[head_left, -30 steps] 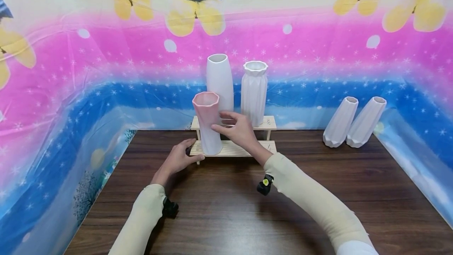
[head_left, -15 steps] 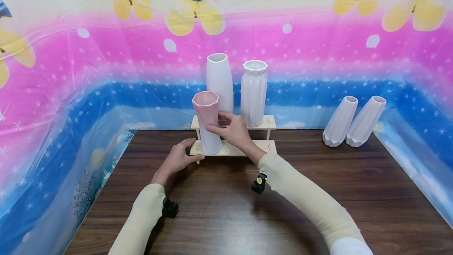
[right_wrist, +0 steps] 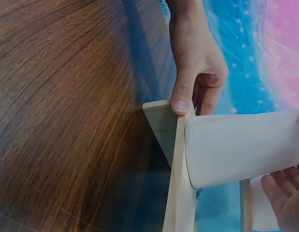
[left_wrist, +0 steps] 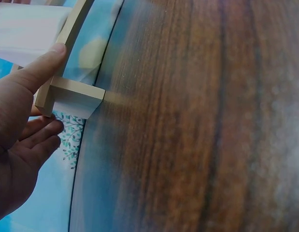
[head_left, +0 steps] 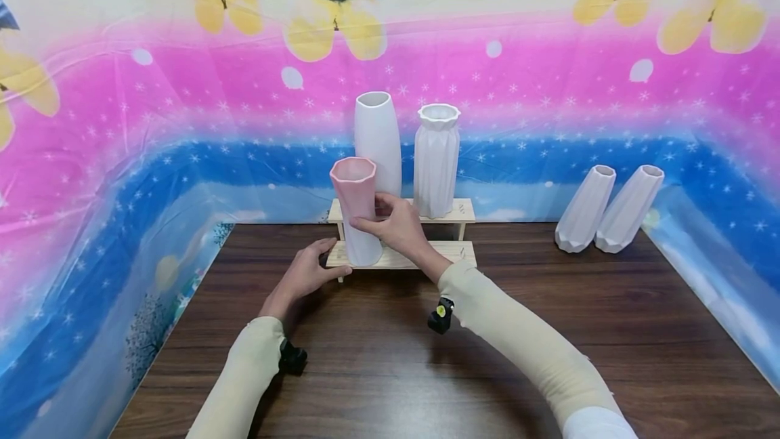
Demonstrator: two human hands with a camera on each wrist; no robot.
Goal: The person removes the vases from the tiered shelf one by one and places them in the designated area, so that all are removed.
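A vase (head_left: 353, 195), pink at the top and fading to white, stands on the lower left step of a two-step wooden stand (head_left: 426, 256). My right hand (head_left: 397, 225) grips its right side, thumb across the front and fingers partly hidden behind. In the right wrist view the vase's white base (right_wrist: 226, 150) meets the step, with the right hand (right_wrist: 290, 199) at the frame edge. My left hand (head_left: 307, 269) holds the stand's left end. From the left wrist view, that hand's thumb (left_wrist: 43, 65) lies along the front edge of the step, the fingers beyond the end.
On the upper step stand a tall smooth white vase (head_left: 379, 134) and a fluted white vase (head_left: 436, 161) with a scalloped rim. Two faceted white vases (head_left: 586, 212) stand at the right back of the dark wood table (head_left: 390, 364). A printed cloth (head_left: 518, 87) surrounds the table's back and sides.
My right hand has shifted left, and its thumb has come further across the front of the pink vase. The left hand, stand and vases have not visibly moved.
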